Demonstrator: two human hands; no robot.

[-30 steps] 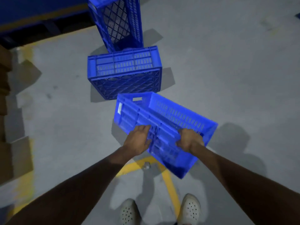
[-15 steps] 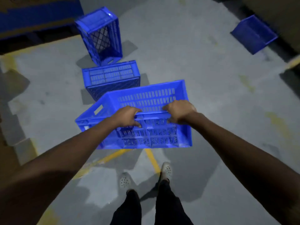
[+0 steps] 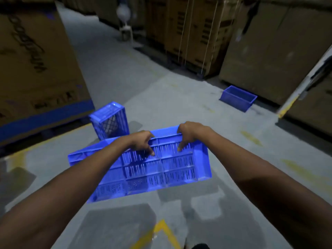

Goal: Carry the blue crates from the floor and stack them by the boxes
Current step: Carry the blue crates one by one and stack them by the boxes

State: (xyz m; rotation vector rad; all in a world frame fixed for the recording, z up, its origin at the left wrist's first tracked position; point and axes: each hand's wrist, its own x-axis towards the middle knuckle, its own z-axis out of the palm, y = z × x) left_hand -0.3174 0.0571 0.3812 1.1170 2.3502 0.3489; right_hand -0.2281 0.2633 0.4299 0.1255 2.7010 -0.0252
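Carrying a blue crate off the floor, tilted, slatted side wall facing the person. Left hand and right hand both curled closed over the top rim, fingers hooked down onto the slats. Crate looks empty, stiff moulded plastic, likely light; the rim makes a firm hold and the open slats give extra finger purchase, though smooth plastic could slip if the tilt grows. Another crate stands on end on the floor just behind it. A third, a low bin, sits well apart near the cardboard boxes on the right, probably the stacking spot. Grey floor, yellow lines.
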